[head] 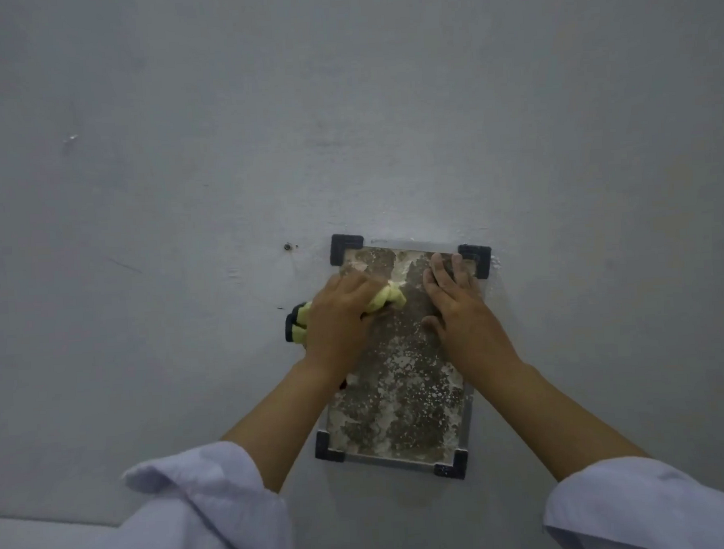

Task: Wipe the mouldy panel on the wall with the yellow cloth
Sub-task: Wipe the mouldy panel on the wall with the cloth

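Rectangular mouldy panel (399,381), mottled and speckled, dark corner brackets, fixed on matte grey wall (343,107), left hand (339,317) fingers curled round bunched yellow cloth (389,299) at panel's upper left, right hand (458,300) flat, fingers spread on panel's upper right

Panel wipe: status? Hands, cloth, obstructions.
Left hand grips yellow cloth, on upper panel. Right hand flat on panel, bracing. Mould visible. Nothing in the way.

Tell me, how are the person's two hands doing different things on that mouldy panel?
The left hand grips the bunched yellow cloth near the panel's left edge; the right hand holds nothing. The left hand's fingers curl round the cloth; the right hand's lie flat, pressed on the mouldy panel near its top right corner. Both touch its upper part.
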